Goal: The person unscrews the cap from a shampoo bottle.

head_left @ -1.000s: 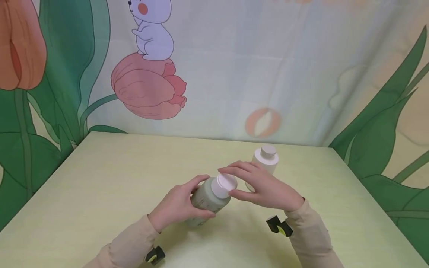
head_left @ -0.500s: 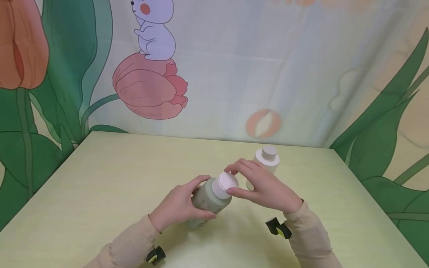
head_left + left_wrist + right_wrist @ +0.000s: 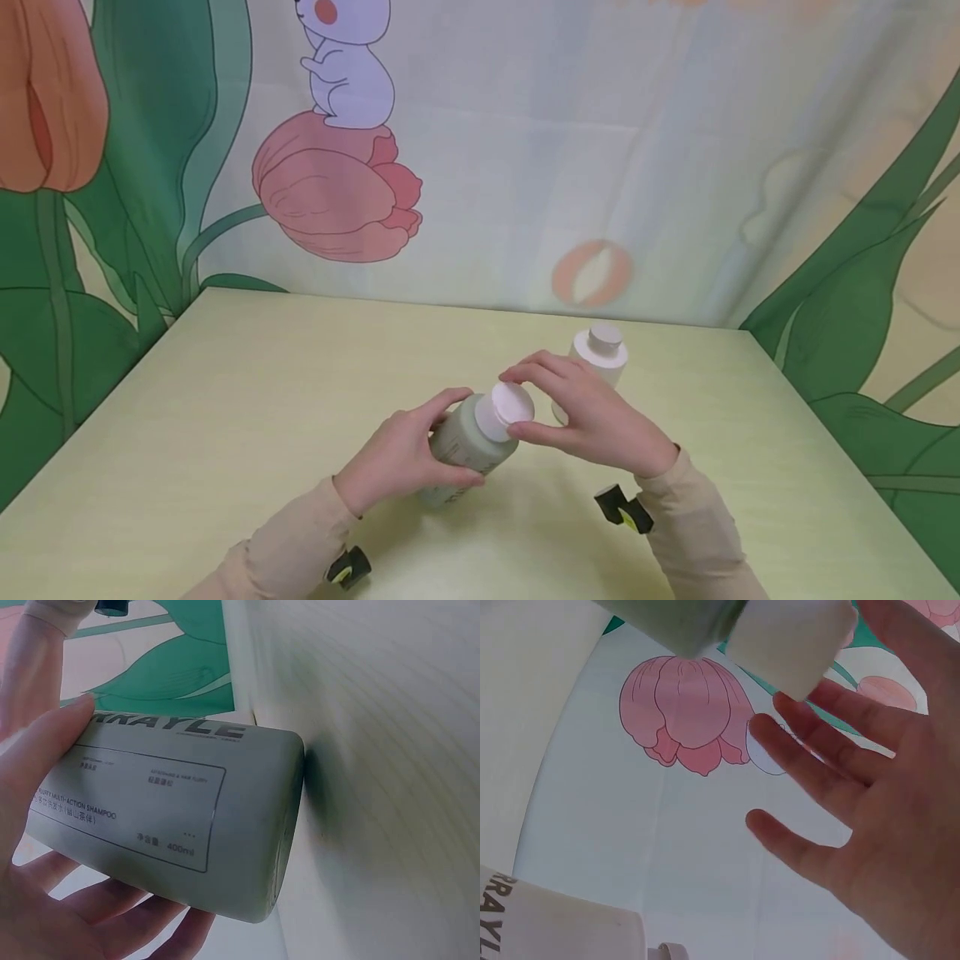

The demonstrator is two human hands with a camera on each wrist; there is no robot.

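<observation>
My left hand (image 3: pixel 393 461) grips a grey-green shampoo bottle (image 3: pixel 467 442) round its body, thumb on the near side. The bottle leans, its white cap (image 3: pixel 513 406) pointing up and to the right. In the left wrist view the shampoo bottle (image 3: pixel 165 817) shows its printed label, and its base is close to the table; whether it touches is hard to tell. My right hand (image 3: pixel 588 414) pinches the cap between thumb and fingertips. In the right wrist view, the other fingers of the right hand (image 3: pixel 877 787) spread beside the cap (image 3: pixel 791 645).
Behind my right hand a white bottle (image 3: pixel 598 350) with a white cap stands upright, partly hidden by the hand. The pale yellow-green table (image 3: pixel 262 392) ends at a printed curtain (image 3: pixel 487 167) at the back.
The right hand's fingers have drawn back from over the cap to its rim, with the thumb on the near side. The left hand and shampoo bottle stay almost in place.
</observation>
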